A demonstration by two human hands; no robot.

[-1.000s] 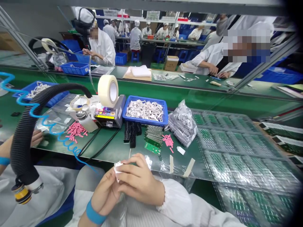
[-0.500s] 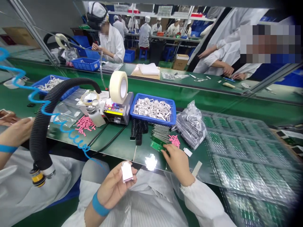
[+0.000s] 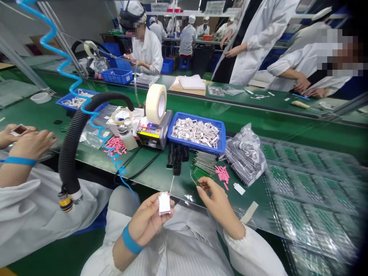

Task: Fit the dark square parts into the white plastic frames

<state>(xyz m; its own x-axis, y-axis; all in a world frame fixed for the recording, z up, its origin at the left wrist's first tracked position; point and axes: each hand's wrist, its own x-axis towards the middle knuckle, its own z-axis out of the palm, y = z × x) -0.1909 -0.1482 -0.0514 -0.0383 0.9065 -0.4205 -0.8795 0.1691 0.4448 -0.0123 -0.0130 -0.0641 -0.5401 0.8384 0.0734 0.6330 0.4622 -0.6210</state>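
Note:
My left hand (image 3: 151, 216), with a blue band at its wrist, is closed around a small white rectangular module (image 3: 164, 204) with a thin pink line along its lower edge. Over the table's front part, my right hand (image 3: 215, 197) pinches a narrow green circuit board (image 3: 194, 178) between thumb and fingers, tilted up on edge. Another green board (image 3: 204, 172) lies just behind those fingers, beside a row of thin pin strips (image 3: 203, 161). Pink strips (image 3: 222, 174) and a small white piece (image 3: 239, 189) lie to the right of this hand.
A blue bin (image 3: 222, 134) holds white plastic frames. Left of it stands a tape dispenser (image 3: 152, 134) bearing a tape roll. A bagged stack (image 3: 247, 157) and clear trays of boards (image 3: 304, 180) are on the right. A black hose (image 3: 67, 153) and a co-worker's hands (image 3: 31, 143) are at left.
My right hand has lifted a circuit board's edge off the table and tilted it. My left hand still holds the white module. The whole view has shifted, with things now further right.

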